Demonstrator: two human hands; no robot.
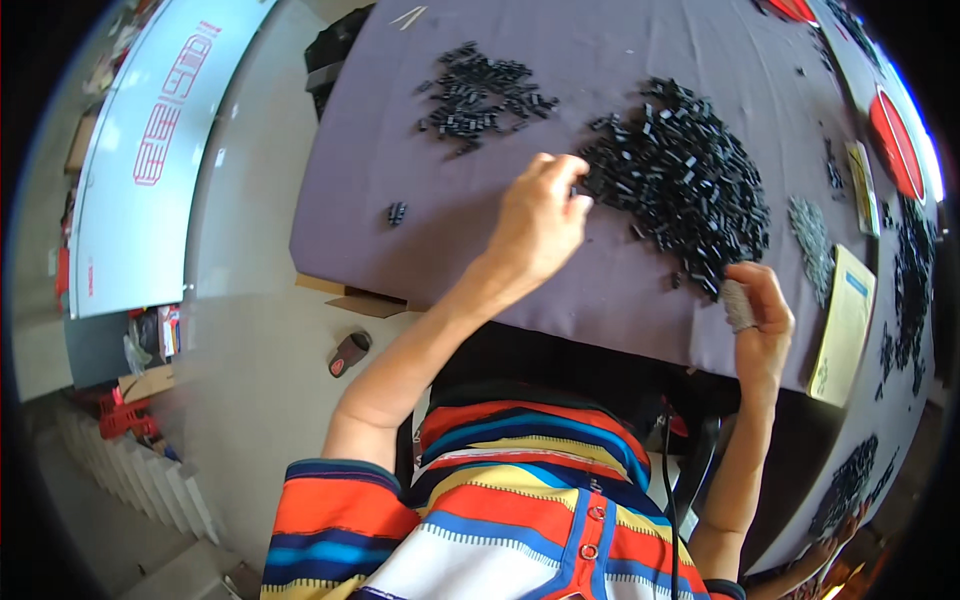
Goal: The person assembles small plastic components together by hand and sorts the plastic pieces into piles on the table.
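A large heap of small black tube-like pieces (680, 175) lies on the purple-grey cloth of the table (400, 265). At the heap's left edge is my left hand (540, 215), its thumb and fingers closed in a pinch. A dark bit shows between them, apparently one small black piece. My right hand (762, 315) is by the heap's near edge with its fingers curled together. A grey wrap (738, 305) covers one of its fingers. Whatever the right fingertips hold is hidden. Left of the heap lies a smaller, looser group of black pieces (478, 95).
A little black cluster (397, 213) sits near the table's left side. On the right are a grey pile (811, 245), a yellowish pad (843, 325) and a red round tray (895, 145). Another person's hand (850, 525) is by a black pile (845, 487) at lower right.
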